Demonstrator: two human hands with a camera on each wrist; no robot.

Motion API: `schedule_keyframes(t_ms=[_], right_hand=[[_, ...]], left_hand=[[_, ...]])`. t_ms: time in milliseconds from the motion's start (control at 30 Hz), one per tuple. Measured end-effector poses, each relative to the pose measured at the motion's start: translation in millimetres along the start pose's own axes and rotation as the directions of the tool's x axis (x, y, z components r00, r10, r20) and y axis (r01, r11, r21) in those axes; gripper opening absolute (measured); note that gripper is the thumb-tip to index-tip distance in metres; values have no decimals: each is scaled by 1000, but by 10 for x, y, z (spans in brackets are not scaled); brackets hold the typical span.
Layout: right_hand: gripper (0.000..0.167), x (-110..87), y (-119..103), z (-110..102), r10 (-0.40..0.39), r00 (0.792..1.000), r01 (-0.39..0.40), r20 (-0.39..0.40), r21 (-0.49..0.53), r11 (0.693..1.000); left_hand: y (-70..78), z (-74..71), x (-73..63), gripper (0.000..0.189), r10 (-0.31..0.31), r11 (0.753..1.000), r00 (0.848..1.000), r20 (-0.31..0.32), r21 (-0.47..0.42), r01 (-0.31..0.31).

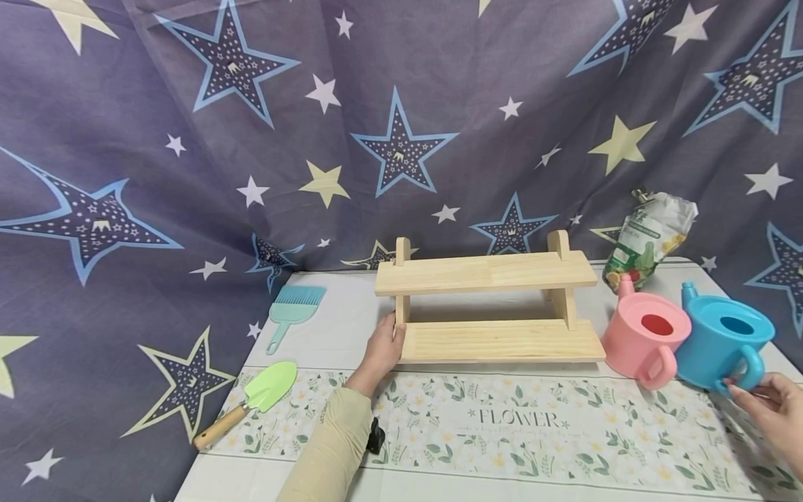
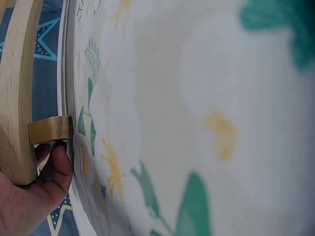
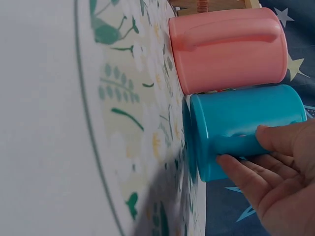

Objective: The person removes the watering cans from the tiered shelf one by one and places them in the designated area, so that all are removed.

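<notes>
A two-tier wooden shelf (image 1: 486,272) stands at the back middle of the table. My left hand (image 1: 384,343) holds its left end at the lower board; in the left wrist view the fingers (image 2: 60,164) curl round the wood beside a tan strip near the foot. At the right, my right hand (image 1: 771,411) pinches the handle of a blue watering can (image 1: 712,341), thumb on one side and fingers on the other. That can sits upright on the table. Close against its left side is a pink watering can (image 1: 640,335), also next to the shelf's right end.
Behind the cans leans a clipped bag (image 1: 646,237). At the left lie a teal brush (image 1: 295,307) and a green trowel (image 1: 270,387) with a wooden handle. A flower-printed mat (image 1: 489,446) runs along the table's front. Star-patterned cloth (image 1: 351,84) hangs behind.
</notes>
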State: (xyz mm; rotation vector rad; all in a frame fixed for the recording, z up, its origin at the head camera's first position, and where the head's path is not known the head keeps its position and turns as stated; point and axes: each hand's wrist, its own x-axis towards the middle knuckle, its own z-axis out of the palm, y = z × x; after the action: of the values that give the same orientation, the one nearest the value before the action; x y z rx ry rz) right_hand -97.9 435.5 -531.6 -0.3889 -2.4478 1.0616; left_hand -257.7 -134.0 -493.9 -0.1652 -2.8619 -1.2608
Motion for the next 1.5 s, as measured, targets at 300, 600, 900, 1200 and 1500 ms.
schedule_keyframes(t_ms=[300, 600, 900, 1200, 1500], right_hand=[[22, 94, 150, -5, 133, 987, -130, 85, -40, 991], [27, 111, 57, -55, 143, 980, -136, 139, -64, 989], [25, 117, 92, -20, 107, 986, -97, 131, -80, 992], [32, 131, 165, -1, 131, 984, -121, 119, -86, 989], [53, 56, 262, 3, 205, 979, -204, 5, -91, 975]], left_hand=[[18, -12, -9, 48, -6, 1000, 1000, -5, -11, 6], [14, -9, -10, 48, -7, 1000, 1000, -8, 3, 7], [8, -6, -16, 48, -6, 1000, 1000, -5, 0, 6], [26, -9, -9, 47, -10, 1000, 1000, 1, -7, 10], [3, -18, -13, 47, 12, 1000, 1000, -12, -3, -12]])
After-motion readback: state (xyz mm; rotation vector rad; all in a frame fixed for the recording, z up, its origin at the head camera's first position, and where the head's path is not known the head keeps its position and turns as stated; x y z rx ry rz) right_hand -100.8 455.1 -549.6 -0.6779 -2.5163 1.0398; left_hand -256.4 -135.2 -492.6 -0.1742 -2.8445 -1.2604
